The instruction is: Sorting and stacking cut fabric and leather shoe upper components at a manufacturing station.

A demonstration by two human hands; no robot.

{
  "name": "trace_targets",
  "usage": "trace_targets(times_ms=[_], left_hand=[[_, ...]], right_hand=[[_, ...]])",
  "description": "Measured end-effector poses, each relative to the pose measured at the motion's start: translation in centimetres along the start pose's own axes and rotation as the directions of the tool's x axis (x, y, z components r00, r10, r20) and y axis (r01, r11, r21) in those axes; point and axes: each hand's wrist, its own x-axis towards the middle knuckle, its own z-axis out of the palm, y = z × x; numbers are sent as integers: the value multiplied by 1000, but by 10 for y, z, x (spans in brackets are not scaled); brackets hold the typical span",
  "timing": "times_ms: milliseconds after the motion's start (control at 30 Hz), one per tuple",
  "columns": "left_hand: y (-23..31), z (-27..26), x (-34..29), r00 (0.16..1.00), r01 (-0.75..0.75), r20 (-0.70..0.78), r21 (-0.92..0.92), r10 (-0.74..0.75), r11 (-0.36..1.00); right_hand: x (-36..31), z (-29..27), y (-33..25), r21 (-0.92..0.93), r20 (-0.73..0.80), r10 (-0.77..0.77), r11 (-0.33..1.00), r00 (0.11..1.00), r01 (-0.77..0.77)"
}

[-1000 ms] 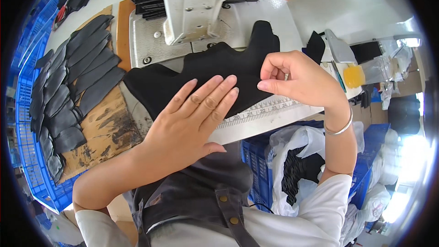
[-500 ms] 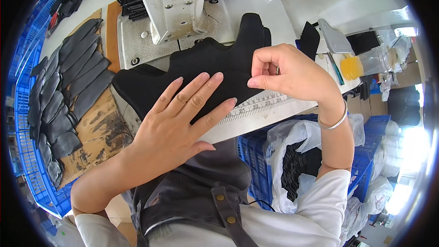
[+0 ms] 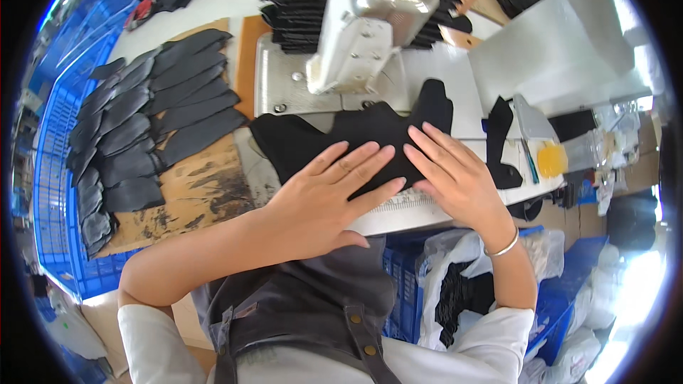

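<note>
Presently find lying flat on the white bench [image 3: 398, 223], just in front of a white metal machine head [image 3: 356, 53], one matte black, soft-looking fabric piece [image 3: 370, 128]. Irregular in outline: rounded lobe at far right, low hump at mid-length, notch left of that, blunt corner at left. Smooth and evenly dark on top, partly covered along the near edge. Noted left hand [image 3: 313, 195] flat on the fabric, with fingers spread apart; right hand [image 3: 462, 185] likewise, with fingers slightly apart, near the lobe's base.
</note>
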Motion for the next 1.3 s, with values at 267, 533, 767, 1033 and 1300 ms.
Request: trace_targets(times_ms=[267, 533, 767, 1033, 1300], left_hand=[[7, -3, 2, 927, 125, -375, 356, 19, 926], [12, -148, -95, 778, 544, -582, 435, -237, 717], [-112, -213, -33, 653, 689, -746, 516, -128, 510], [-128, -182, 92, 935, 282, -343, 552, -95, 785], [-114, -179, 7, 862, 118, -482, 496, 160, 860]], right_hand=[[19, -29, -6, -420, -255, -352, 879, 901, 224], [23, -1, -36, -31, -474, -64, 998, 878, 56], [18, 38, -32, 232, -310, 182, 966, 933, -111], [17, 46, -32, 287, -332, 187, 954, 925, -90], [10, 39, -32, 295, -284, 233, 944, 930, -147]])
